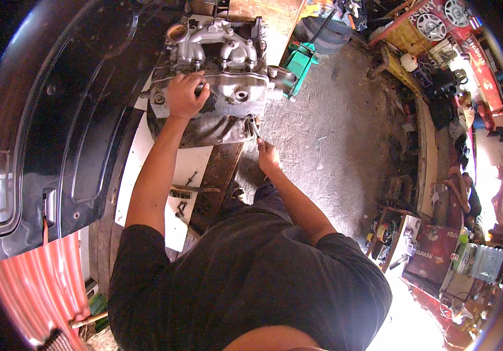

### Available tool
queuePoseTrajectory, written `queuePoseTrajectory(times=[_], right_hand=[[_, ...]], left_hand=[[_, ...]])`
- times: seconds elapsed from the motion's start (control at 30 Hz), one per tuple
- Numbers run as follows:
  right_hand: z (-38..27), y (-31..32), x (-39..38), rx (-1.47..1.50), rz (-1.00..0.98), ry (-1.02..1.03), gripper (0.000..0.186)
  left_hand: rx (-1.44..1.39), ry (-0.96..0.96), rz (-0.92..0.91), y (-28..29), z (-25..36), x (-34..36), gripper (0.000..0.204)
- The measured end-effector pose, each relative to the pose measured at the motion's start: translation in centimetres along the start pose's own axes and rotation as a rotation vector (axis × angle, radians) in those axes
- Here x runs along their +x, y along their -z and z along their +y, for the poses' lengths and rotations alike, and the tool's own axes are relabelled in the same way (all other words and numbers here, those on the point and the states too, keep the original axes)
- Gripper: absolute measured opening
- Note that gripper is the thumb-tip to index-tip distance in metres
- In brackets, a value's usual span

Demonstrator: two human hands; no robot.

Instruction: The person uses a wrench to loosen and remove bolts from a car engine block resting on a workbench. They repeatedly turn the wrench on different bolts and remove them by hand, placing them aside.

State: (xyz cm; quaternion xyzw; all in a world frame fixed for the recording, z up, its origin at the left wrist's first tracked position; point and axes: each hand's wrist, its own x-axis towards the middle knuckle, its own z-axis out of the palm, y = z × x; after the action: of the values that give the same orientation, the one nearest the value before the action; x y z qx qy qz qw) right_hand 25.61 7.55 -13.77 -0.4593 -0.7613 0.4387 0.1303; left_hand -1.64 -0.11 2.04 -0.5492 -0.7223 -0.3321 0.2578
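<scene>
One wrench-like tool (256,130) is gripped by the right hand (268,157); the left hand (186,96) is laid on the engine (226,107), grasp unclear. Turning is seemingly being done; steady bracing is needed next.

The left hand (186,98) rests on an engine (225,106); the right hand (268,158) holds a metal tool (255,128).

dark short-sleeved shirt (234,269) with rounded neckline (272,327), dark trousers (272,202), bare forearms (157,161)
</scene>
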Motion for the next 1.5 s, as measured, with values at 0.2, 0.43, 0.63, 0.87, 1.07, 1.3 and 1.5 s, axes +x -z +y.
queuePoseTrajectory(times=[0.2,0.43,0.63,0.87,1.07,1.3,1.5], right_hand=[[-2.2,5.5,1.9,-0.500,-0.098,0.075,0.055],[-13.3,14.6,6.1,-1.232,-0.303,0.616,0.033],[-18.6,12.6,2.6,-1.251,-0.298,0.643,0.027],[-6.4,10.1,0.8,-0.322,-0.162,0.073,0.060],[-2.1,2.6,0.0,0.092,-0.061,-0.068,0.062],[0.2,0.4,-0.3,0.183,-0.018,-0.075,0.057],[0.2,-0.4,-0.4,0.133,0.050,-0.094,0.056]], left_hand=[[0.045,-0.032,0.032,0.2,0.0,-0.3,0.017],[0.036,-0.004,0.034,-0.3,0.0,-0.1,0.016],[0.031,-0.016,0.030,-0.2,-0.2,-0.2,0.016],[0.066,-0.007,0.024,-0.4,0.1,-0.2,0.019],[0.068,0.039,-0.027,0.1,0.2,-0.2,0.019],[0.033,-0.001,0.017,-0.3,-0.2,-0.3,0.017],[0.038,0.000,0.008,-0.3,-0.3,-0.3,0.015]])
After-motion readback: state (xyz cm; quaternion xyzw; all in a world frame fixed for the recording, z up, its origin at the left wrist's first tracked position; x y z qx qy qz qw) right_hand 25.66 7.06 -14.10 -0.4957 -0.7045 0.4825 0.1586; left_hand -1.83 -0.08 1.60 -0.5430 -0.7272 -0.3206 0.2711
